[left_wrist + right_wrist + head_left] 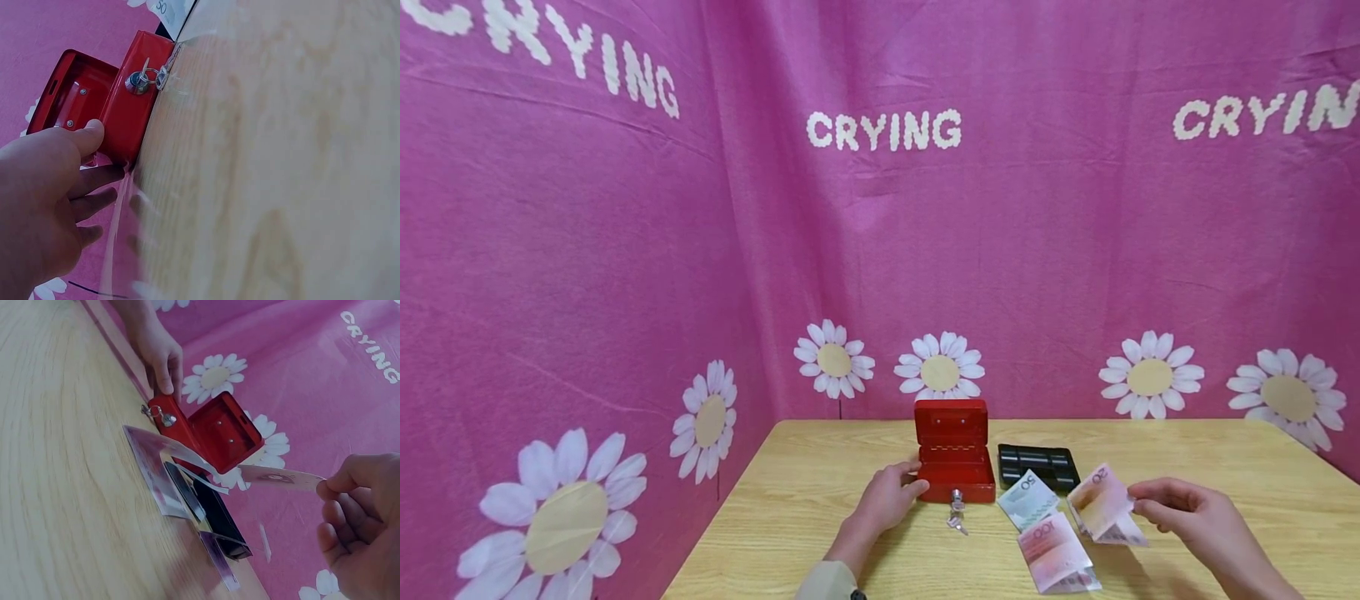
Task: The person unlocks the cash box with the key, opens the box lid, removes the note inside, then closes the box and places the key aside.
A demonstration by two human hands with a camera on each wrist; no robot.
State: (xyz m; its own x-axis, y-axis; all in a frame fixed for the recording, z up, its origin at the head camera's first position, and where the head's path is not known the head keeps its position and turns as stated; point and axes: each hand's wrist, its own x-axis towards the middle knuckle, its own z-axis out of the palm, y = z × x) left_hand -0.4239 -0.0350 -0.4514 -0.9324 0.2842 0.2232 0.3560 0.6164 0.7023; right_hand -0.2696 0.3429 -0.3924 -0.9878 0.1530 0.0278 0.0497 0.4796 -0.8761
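Observation:
A red cash box stands on the table with its lid raised, and keys hang at its front lock. My left hand rests against the box's left side, its thumb at the front corner and the other fingers loosely extended. Between thumb and index finger, my right hand pinches the edge of a folded 20 banknote, which stands partly tilted up. Left of that note lie a 50 banknote and a folded 100 banknote, the latter nearer to me.
Behind the notes sits a black tray with rounded compartments, right of the cash box; the 50 note overlaps its front edge. The light wooden table ends at a pink curtain with daisies and lettering, behind and on the left.

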